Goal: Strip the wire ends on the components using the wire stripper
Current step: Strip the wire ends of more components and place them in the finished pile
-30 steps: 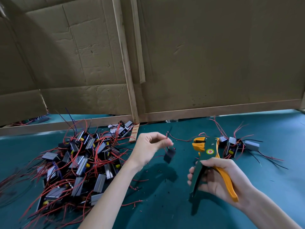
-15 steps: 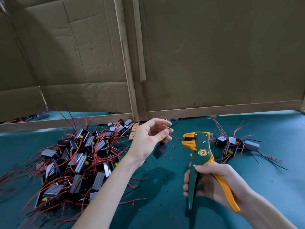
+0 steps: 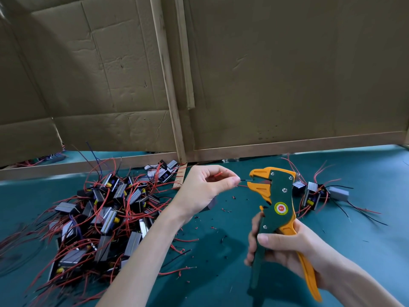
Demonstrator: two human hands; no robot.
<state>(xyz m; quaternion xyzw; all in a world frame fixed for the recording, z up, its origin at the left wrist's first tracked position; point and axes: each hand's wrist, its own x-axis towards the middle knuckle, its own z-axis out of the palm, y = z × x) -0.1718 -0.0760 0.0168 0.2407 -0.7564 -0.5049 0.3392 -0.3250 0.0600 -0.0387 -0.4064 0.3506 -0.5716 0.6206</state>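
Left hand, head view: your left hand (image 3: 203,191) pinches a thin black wire (image 3: 245,180) between thumb and forefinger, close to its free end. The short stub is stiff enough to aim that way. A red wire (image 3: 218,174) runs across your curled fingers, clear of the tool.
Right hand: your right hand (image 3: 285,249) is wrapped round both handles of the wire stripper (image 3: 280,202). You hold it head-up above the table (image 3: 221,273), with its mouth turned toward the wire.
Wire stripper: it has a dark green body, orange jaws, one orange handle and a round red-and-yellow badge. The jaws stand apart and the handles are spread, so I judge you have not squeezed yet.
Wire end: the black tip sits right at the mouth, between the two orange jaws. How deep it reaches is too small to tell.
Component: a dark block (image 3: 210,204) hangs just under your left hand, mostly hidden by the wrist.
Left pile: a heap of components (image 3: 106,213) with tangled red leads lies within reach of your left hand, probably the ones waiting.
Right group: a few components (image 3: 312,193) lie behind the stripper, well apart from the heap and likely finished.
Scraps: insulation bits (image 3: 225,210) dot the table below the jaws.
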